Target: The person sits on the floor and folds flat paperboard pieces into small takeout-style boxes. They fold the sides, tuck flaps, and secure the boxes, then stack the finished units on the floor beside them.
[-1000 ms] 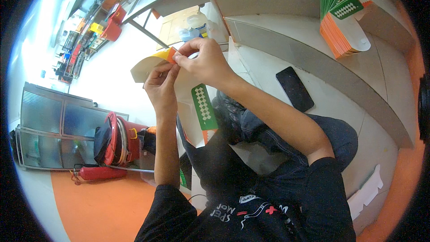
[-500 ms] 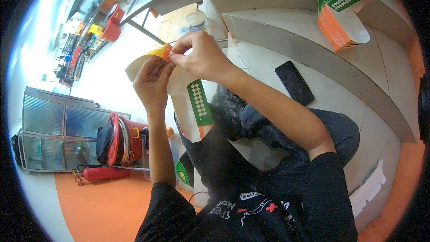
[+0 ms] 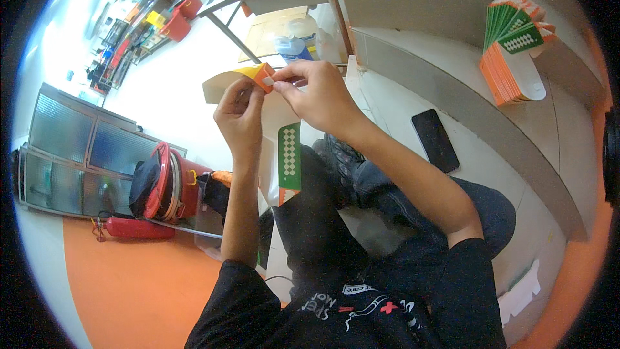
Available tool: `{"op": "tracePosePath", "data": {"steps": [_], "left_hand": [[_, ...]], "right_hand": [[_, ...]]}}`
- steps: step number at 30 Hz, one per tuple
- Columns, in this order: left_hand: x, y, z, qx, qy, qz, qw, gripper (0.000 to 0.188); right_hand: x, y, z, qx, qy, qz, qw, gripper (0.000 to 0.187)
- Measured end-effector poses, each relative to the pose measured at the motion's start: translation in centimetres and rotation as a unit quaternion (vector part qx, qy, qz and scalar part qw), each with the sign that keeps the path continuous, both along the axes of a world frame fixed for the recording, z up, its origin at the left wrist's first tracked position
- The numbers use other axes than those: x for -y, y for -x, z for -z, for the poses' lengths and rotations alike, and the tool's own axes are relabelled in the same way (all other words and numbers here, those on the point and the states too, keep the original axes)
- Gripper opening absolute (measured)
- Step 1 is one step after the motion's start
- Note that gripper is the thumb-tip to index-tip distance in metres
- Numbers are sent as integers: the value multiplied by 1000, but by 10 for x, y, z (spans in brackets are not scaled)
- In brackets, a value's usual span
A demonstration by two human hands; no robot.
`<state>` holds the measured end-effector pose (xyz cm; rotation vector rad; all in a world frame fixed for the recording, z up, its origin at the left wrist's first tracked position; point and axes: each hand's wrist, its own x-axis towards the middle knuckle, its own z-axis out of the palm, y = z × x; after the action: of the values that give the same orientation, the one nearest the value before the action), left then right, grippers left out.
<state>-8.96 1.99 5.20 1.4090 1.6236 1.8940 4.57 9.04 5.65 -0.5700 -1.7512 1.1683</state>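
Carton in hand: one paperboard carton (image 3: 274, 161), held up before the person's lap; pale inside, one green panel (image 3: 289, 155) with white diamonds, one yellow-and-orange end (image 3: 261, 76) at the top.
Left hand: one, bare; the left hand (image 3: 240, 116) has its thumb and fingers closed on the carton, just below the yellow-and-orange end.
Right hand: one, bare; the right hand (image 3: 316, 94) brings thumb and forefinger almost together at the orange corner, by a small white tab (image 3: 268, 81); whether they grip it firmly, I cannot tell.
Lower end of carton: beside the left leg, in dark trousers (image 3: 316, 220); contact cannot be told.
Phone: one black phone (image 3: 435, 141), flat on the pale floor, beyond the right forearm.
Stacked cartons: one pile of nested cartons (image 3: 500, 77), orange, green and white, on the ledge (image 3: 539, 84) at right; too many to count.
Cut paper: one jagged white piece (image 3: 522, 294), lower right.
Left side: one large red bucket (image 3: 187, 187) and one red fire extinguisher (image 3: 139, 228), near each other.
Far upper left: two red bins (image 3: 175, 26), close together.
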Motion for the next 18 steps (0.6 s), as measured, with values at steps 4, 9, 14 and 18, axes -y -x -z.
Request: {"op": "tracePosePath", "data": {"steps": [4, 9, 14, 18], "left_hand": [[1, -4, 5, 14, -10, 52, 998, 26], [4, -8, 6, 34, -18, 93, 995, 27], [15, 1, -16, -103, 65, 26, 992, 25], [13, 23, -45, -426, -54, -154, 890, 28]], "right_hand": [[11, 8, 5, -27, -79, 65, 994, 11], [6, 8, 4, -67, -121, 83, 987, 17], [-13, -5, 0, 2, -9, 57, 998, 41], [-26, -13, -8, 11, -58, 22, 998, 47]]}}
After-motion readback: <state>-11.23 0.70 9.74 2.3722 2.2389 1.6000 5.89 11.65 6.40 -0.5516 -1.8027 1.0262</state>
